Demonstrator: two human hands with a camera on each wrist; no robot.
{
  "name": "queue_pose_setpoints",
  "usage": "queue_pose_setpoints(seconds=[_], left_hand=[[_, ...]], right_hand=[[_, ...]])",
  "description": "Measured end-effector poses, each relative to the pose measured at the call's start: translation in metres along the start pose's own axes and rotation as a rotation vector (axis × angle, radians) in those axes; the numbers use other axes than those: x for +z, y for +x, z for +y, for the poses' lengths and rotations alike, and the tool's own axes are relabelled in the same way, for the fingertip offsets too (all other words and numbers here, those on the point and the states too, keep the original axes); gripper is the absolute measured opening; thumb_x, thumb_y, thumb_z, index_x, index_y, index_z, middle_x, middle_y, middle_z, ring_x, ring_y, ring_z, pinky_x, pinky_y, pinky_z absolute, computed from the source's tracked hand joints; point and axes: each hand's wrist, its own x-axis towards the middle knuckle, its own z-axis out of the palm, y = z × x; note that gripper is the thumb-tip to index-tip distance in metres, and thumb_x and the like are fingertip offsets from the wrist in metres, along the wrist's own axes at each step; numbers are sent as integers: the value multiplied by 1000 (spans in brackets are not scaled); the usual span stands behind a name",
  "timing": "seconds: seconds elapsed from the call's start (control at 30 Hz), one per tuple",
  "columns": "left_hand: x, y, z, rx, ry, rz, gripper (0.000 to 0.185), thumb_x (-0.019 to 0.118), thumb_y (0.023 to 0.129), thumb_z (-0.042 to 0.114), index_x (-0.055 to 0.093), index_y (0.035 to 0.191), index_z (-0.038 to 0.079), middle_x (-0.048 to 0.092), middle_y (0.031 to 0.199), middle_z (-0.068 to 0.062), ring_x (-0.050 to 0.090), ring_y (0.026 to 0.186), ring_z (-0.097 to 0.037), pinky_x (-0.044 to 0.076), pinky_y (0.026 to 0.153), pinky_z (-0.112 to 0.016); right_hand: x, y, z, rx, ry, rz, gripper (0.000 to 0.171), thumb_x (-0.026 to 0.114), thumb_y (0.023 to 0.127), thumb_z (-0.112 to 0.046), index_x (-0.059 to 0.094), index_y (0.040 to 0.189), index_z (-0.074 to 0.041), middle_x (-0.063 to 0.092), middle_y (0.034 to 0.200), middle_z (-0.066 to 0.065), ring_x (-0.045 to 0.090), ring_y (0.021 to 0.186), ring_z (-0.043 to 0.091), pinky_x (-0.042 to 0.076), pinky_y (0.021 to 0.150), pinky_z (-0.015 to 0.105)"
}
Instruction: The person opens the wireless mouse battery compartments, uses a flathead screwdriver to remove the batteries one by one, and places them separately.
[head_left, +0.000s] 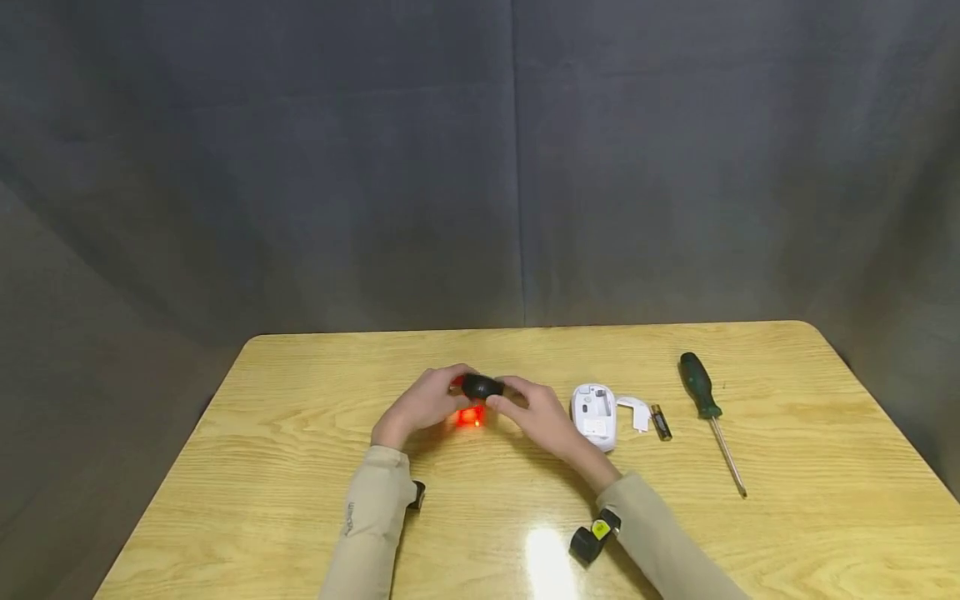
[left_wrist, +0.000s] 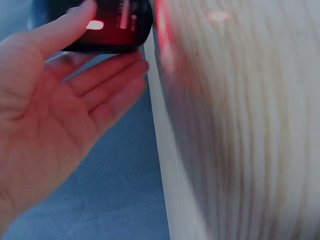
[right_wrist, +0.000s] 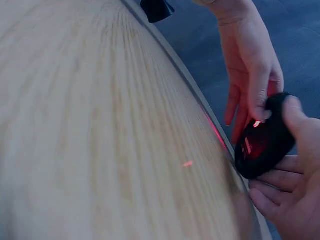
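Both hands hold a black computer mouse (head_left: 482,387) just above the table, with red light glowing from its underside. My left hand (head_left: 432,400) pinches one end; in the left wrist view, the thumb of that hand (left_wrist: 65,95) lies across the mouse's underside (left_wrist: 117,25). At the opposite end, my right hand (head_left: 542,417) grips the mouse between thumb and fingers. The right wrist view has the black mouse (right_wrist: 265,137) tilted between the left hand (right_wrist: 250,60) and the right hand (right_wrist: 295,185). Part of its body is hidden behind the fingers.
Right of the hands, a white mouse (head_left: 585,410) lies underside up beside its detached white cover (head_left: 637,412) and a battery (head_left: 661,422). Farther right lies a screwdriver (head_left: 698,387) with a dark green handle. The wooden table (head_left: 285,467) backs onto a dark curtain (head_left: 360,183).
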Motion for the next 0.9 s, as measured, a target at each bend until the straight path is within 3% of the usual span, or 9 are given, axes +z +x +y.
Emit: queue_pose_setpoints(seconds=[0.1,0.23,0.5,0.7,0.9], left_hand=[[0,1,2,47,-24,67,19,70,101,20,70,116,7,73,108,-5,66,101,-24,52,91,-42],[0,2,6,52,-49,103,21,71,101,26,70,110,7,68,91,-1,56,81,-18,47,76,-34],[3,1,15,11,-159,197,28,67,103,29,71,114,3,70,92,-5,60,79,-16,50,73,-33],[9,1,26,-34,-298,219,34,61,103,23,67,121,-5,69,98,-14,65,75,-19,60,73,-44],[13,2,36,-58,-369,241,33,62,103,21,66,121,-6,66,93,-12,65,71,-17,60,74,-51]], right_hand=[[-2,4,-5,42,109,54,44,58,108,-33,67,131,3,72,121,18,70,111,33,56,96,47],[-3,8,-10,105,219,119,45,55,109,-31,68,127,8,74,109,19,73,97,33,60,87,42],[-5,12,-19,153,387,192,39,65,104,-19,62,133,7,72,98,18,74,83,27,61,81,46],[-10,12,-24,160,389,205,46,71,98,-10,58,142,-2,66,109,21,72,92,22,62,80,42],[-18,9,-33,174,385,187,50,69,98,-7,56,146,-2,63,114,23,70,97,26,62,77,40]])
